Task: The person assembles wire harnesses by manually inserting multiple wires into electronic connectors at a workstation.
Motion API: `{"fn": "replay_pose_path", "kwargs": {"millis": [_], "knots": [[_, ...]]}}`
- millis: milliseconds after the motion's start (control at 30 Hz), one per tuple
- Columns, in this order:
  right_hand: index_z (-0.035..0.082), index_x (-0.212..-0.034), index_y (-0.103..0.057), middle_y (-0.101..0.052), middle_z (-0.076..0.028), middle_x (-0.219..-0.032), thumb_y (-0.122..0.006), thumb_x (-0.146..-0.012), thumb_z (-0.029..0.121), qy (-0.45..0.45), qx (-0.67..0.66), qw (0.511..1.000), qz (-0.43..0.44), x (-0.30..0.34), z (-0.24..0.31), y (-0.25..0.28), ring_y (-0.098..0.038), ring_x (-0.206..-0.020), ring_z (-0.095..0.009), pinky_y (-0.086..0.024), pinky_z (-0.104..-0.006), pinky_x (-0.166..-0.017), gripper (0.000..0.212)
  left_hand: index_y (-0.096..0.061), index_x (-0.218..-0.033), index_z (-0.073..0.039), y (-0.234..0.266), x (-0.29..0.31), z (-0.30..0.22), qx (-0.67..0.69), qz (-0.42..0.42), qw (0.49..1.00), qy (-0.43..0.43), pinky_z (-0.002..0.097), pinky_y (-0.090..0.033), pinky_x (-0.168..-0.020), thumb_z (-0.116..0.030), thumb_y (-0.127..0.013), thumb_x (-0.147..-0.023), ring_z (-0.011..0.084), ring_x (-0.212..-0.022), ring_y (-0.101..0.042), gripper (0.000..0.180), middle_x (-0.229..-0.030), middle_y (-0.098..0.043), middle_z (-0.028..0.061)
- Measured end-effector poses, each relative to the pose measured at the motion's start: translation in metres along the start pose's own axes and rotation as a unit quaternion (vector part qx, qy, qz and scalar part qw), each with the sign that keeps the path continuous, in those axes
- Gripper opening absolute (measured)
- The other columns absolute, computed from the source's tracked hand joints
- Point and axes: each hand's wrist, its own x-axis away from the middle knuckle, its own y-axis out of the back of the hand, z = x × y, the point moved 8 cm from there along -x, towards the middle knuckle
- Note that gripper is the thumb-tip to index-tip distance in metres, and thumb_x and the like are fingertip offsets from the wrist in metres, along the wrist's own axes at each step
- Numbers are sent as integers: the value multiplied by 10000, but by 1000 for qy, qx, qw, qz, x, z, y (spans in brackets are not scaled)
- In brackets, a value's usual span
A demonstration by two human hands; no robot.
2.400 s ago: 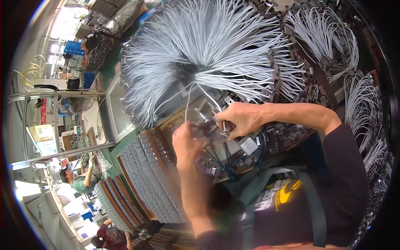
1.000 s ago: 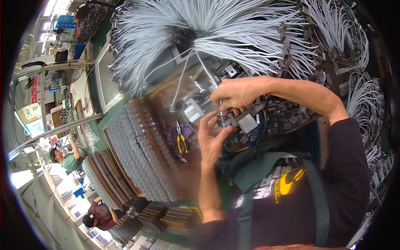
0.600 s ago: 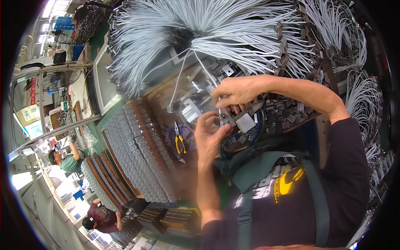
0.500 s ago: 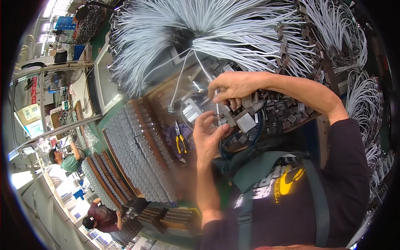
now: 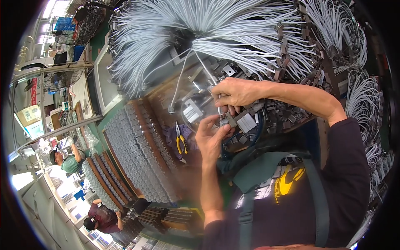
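My left hand pinches a small grey metal block between thumb and fingers at the bench's near side. Just above it, my right hand is closed around a slim pale rod. The rod's lower end comes down to the block; whether it is a tool or a stiff cable I cannot tell. Beside my hands lies a larger silver block. Another pale, ribbed block is left of the rod. Yellow-handled pliers rest on a purple cloth left of my left hand.
A large fan of white cables covers the bench's far side. Loose dark metal pieces are heaped at right. Rows of grey blocks stand at left, between brown strips. Two co-workers, one in green and one in maroon, are farther left.
My right hand has shifted slightly down and right along the rod. My left hand has moved a little to the right, still pinching the small block.
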Motion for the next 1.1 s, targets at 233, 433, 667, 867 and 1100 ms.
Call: {"fn": "replay_pose_path", "kwargs": {"millis": [233, 433, 667, 867, 1100], "knots": [[-51, -990, -563, -703, -142, -812, -573, -1033, 120, -24, -13, 999, -36, 9, -6, 1, -728, -673, -209, -591, -318, -569, 177, -566, -1241, 41, 9, -7, 16, -217, -51, 966, -128, 269, -596, -701, 50, -761, -885, 195, -817, -738, 406, -1074, -720, 170], [-78, -969, -580, -721, -183, -784, -579, -1021, 144, 44, 18, 997, -54, 11, -2, 2, -745, -689, -275, -575, -370, -568, 228, -589, -1240, 19, -2, -7, 19, -61, -33, 991, -115, 289, -614, -682, 3, -729, -927, 192, -780, -739, 343, -1061, -735, 174], [-68, -932, -587, -681, -225, -724, -686, -925, 236, 114, 176, 973, -97, 14, 4, 6, -705, -712, -383, -551, -449, -646, 319, -588, -1201, 8, -2, -21, 31, 74, -83, 994, -24, 313, -624, -642, -52, -713, -951, 188, -784, -733, 286, -1037, -741, 165], [-74, -892, -597, -665, -255, -741, -789, -753, 314, 121, 350, 925, -87, 9, 18, -5, -679, -710, -432, -550, -489, -687, 455, -513, -1306, 4, -8, -39, 31, 70, -132, 989, -7, 280, -604, -611, -139, -748, -952, 164, -788, -691, 448, -980, -693, 100], [-48, -915, -550, -643, -241, -706, -823, -734, 314, 88, 434, 895, -43, 1, 24, 19, -674, -732, -437, -528, -494, -651, 488, -388, -1464, 0, 25, -11, 11, -3, -156, 988, 5, 364, -612, -798, -256, -653, -1023, 286, -1007, -722, 575, -1360, -582, 195]]}}
